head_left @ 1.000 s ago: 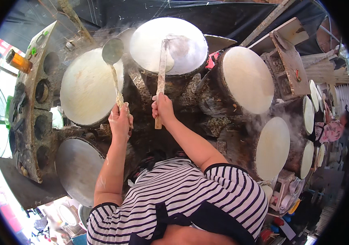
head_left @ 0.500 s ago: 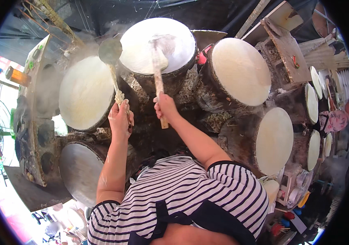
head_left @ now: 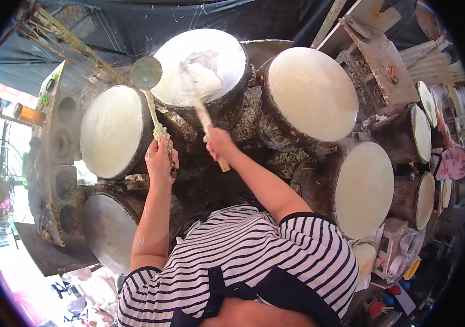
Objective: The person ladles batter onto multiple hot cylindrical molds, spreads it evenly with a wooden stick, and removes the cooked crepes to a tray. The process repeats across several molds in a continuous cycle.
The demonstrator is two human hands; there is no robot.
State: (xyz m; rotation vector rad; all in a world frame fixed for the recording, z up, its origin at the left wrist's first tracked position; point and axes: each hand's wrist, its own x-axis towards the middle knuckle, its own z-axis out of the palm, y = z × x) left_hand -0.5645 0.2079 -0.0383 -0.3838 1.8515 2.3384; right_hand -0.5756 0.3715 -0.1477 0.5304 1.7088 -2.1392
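Observation:
My left hand (head_left: 159, 162) is closed round the batter-caked handle of a ladle (head_left: 146, 73). Its round bowl points away from me, between the left griddle and the far one. In my right hand (head_left: 222, 145) is a wooden spreader (head_left: 202, 112), gripped near the lower end of its stick. The spreader's far end is smeared by motion over the far round griddle (head_left: 166, 59). Pale batter (head_left: 208, 83) lies there in an uneven patch, with a greyish area beside it.
Round griddles topped with pale sheets stand close by: one at left (head_left: 111, 132), one at far right (head_left: 313, 94), another at near right (head_left: 364, 189). A grey-topped griddle (head_left: 108, 231) sits at lower left. Pitted blocks (head_left: 61, 141) and a board (head_left: 377, 65) flank them.
The spreader's far end has swung left over the far griddle, so its stick now slants. The batter patch looks wider. My left hand and the ladle have hardly moved.

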